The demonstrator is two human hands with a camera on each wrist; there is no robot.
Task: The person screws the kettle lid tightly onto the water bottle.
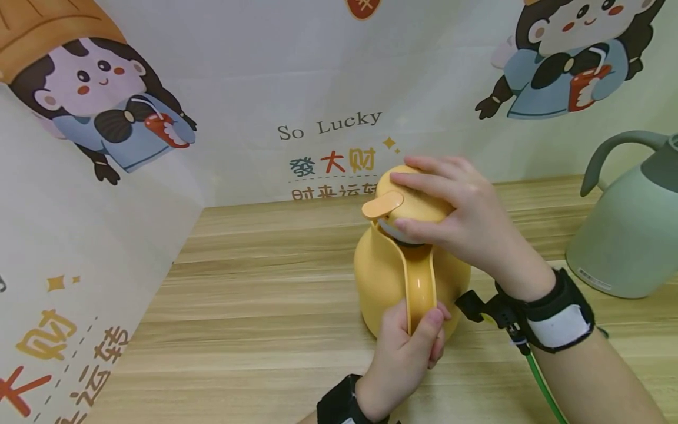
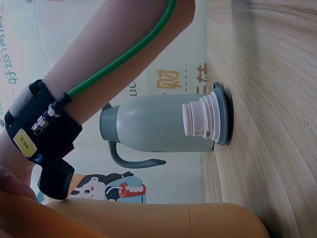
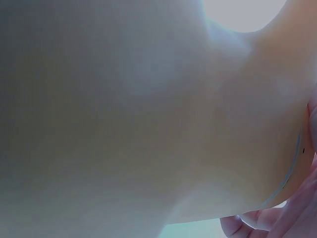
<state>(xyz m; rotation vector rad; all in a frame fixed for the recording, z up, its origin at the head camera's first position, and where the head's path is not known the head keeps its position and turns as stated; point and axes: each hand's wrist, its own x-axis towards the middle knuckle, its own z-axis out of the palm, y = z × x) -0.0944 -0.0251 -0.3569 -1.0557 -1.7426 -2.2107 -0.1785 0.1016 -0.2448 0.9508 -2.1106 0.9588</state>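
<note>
Yellow jug upright on the worktop, yellow lid at its mouth, pale ring and a dark gap showing on the near side. Lid looks tilted; can't tell if it's seated or lifted. Main risk, I'd say: a crooked lid could bind or cross-thread if turned at that angle, and a palm-down hold on a smooth dome could slip, dropping it on the rim. Body could also swivel or tip, since only the handle is held, low and off to one side. Jug sits straight in front of the person, between the hands: left hand below on the near side, fingers wrapped round the handle; right hand above, fingers over the dome and thumb on the near edge, gripping the lid. Orange tab juts out left of the fingers, free of them. Green cable trails from the right wrist (could snag, minor). Further right, well apart from both hands, green jug; the left wrist view adds a stopper upside down on the worktop, white part up.
</note>
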